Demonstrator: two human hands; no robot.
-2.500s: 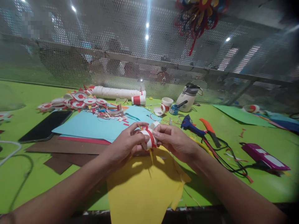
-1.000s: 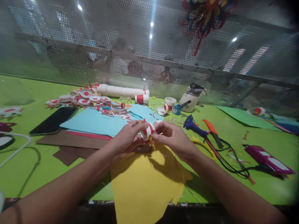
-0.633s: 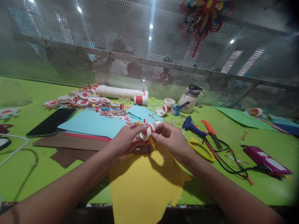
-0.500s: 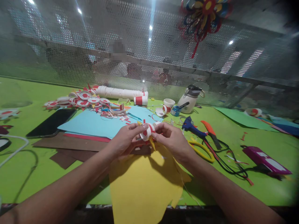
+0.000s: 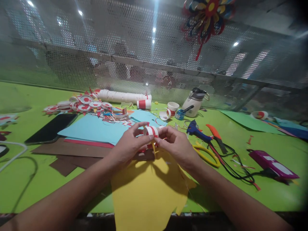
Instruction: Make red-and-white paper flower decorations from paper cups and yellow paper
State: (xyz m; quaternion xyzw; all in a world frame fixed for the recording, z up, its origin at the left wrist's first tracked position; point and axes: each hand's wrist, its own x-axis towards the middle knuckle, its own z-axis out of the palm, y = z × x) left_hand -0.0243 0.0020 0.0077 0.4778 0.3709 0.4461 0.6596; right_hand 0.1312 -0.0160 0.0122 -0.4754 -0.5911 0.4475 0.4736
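Note:
Between my two hands is a small round paper piece [image 5: 151,131], white with red stripes and a yellow pointed bit hanging below it. My left hand [image 5: 132,141] grips its left side, thumb on the front. On its right edge, the thumb and fingers of my right hand [image 5: 175,144] are closed in a pinch. Both hands hover above a yellow paper sheet [image 5: 149,192] that overhangs the table's front edge. The underside of the piece is partly hidden by my fingers.
Blue sheets [image 5: 84,130], brown strips [image 5: 69,149] and a black phone [image 5: 50,130] lie left. Finished red-white paper rounds [image 5: 85,99] are piled behind. At right are a blue glue gun [image 5: 197,131], orange cutter [image 5: 215,134], yellow-handled scissors [image 5: 208,157] and purple device [image 5: 271,163].
The paper piece has turned slightly in my fingers, and my left thumb has moved lower on its front. The whole view has shifted a little.

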